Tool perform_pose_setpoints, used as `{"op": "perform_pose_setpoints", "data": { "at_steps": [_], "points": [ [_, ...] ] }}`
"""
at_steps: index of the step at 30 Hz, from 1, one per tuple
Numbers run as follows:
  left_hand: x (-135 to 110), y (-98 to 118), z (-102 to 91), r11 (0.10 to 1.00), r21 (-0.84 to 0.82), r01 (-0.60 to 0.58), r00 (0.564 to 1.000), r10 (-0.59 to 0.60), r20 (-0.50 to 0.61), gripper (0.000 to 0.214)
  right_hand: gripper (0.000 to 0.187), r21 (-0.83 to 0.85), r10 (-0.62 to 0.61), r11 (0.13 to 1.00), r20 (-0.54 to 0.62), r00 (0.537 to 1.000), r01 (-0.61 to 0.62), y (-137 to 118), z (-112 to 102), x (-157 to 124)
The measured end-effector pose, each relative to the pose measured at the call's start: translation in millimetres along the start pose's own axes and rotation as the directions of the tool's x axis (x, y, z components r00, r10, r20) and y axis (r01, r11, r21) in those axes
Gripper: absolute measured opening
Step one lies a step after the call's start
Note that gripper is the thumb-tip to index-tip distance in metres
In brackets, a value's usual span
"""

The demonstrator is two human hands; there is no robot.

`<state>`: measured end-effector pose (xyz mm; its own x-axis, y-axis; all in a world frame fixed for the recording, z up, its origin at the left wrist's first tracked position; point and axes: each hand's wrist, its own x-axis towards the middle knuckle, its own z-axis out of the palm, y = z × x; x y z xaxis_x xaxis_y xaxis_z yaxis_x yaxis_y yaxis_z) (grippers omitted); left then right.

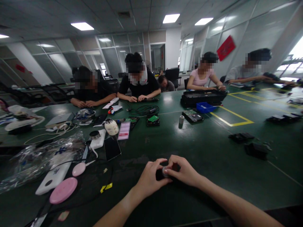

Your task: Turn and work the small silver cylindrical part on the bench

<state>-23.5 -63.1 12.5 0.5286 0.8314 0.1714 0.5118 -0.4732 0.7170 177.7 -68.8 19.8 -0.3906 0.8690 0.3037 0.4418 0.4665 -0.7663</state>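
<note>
Both my hands meet at the near edge of the dark green table (189, 148). My left hand (150, 178) curls its fingers round a small dark object (163, 172) with a round silvery part. My right hand (183, 171) pinches the same object from the right, fingertips pressed on the silvery part. Most of the object is hidden between my fingers, and I cannot make out what it is.
Left of my hands lie a pink disc (63, 190), a white power bank (53, 178), a dark phone (112, 147), clear plastic bags (35, 157) and cables. A blue tray (204, 107) and circuit boards (193, 116) sit farther back. Several people work across the table.
</note>
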Motion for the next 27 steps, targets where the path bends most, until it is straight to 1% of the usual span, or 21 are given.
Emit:
{"op": "perform_pose_setpoints", "data": {
  "at_steps": [2, 4, 6, 8, 10, 13, 16, 19, 21, 25, 27],
  "points": [
    [-0.1, -0.4, 0.6, 1.000, 0.001, -0.004, 1.000, 0.004, -0.003, 0.067, 0.024, 0.008, 0.014, 1.000, 0.000, 1.000, -0.014, -1.0, -1.7, -0.3],
    [-0.3, -0.1, 0.8, 1.000, 0.005, -0.005, 1.000, 0.005, -0.009, 0.065, 0.026, 0.014, 0.002, 1.000, 0.025, 1.000, -0.002, -2.9, -4.1, -0.4],
    [-0.5, 0.8, 0.8, 1.000, 0.006, -0.013, 1.000, 0.013, -0.013, 0.061, 0.031, 0.007, -0.043, 0.999, 0.072, 0.996, 0.042, -5.2, -6.4, -0.4],
    [-0.6, 1.5, 0.7, 1.000, 0.007, -0.020, 1.000, 0.020, -0.020, 0.060, 0.028, -0.003, -0.087, 0.996, 0.110, 0.990, 0.088, -6.9, -7.8, -0.2],
    [-0.6, 1.7, 0.7, 1.000, 0.007, -0.019, 1.000, 0.019, -0.023, 0.064, 0.025, -0.008, -0.103, 0.994, 0.116, 0.988, 0.105, -7.6, -8.1, 0.2],
    [-0.7, 1.6, 0.4, 1.000, 0.019, -0.010, 1.000, 0.011, -0.023, 0.068, 0.027, -0.009, -0.088, 0.996, 0.076, 0.993, 0.088, -6.6, -7.5, 1.3],
    [-0.7, 2.2, -0.6, 1.000, 0.024, -0.010, 1.000, 0.011, -0.010, 0.068, 0.034, -0.015, -0.047, 0.999, -0.008, 0.999, 0.047, -4.1, -7.2, 2.0],
    [-0.7, 2.8, -1.3, 1.000, 0.021, -0.002, 1.000, 0.002, 0.002, 0.068, 0.031, 0.004, -0.003, 1.000, -0.040, 0.999, 0.003, -3.2, -8.2, 1.5],
    [-0.8, 2.3, -0.8, 1.000, 0.018, 0.000, 1.000, 0.000, 0.000, 0.068, 0.028, 0.011, -0.006, 1.000, 0.000, 1.000, 0.006, -4.6, -9.3, 0.8],
    [-0.6, 0.3, 1.3, 1.000, 0.015, -0.010, 1.000, 0.011, -0.023, 0.066, 0.027, -0.014, -0.111, 0.993, 0.123, 0.986, 0.114, -9.3, -9.6, 0.0],
    [-0.4, 0.2, 1.4, 1.000, 0.023, -0.009, 0.999, 0.009, -0.030, 0.066, 0.028, -0.027, -0.120, 0.992, 0.124, 0.985, 0.124, -9.7, -8.8, 0.4]
  ]
}}
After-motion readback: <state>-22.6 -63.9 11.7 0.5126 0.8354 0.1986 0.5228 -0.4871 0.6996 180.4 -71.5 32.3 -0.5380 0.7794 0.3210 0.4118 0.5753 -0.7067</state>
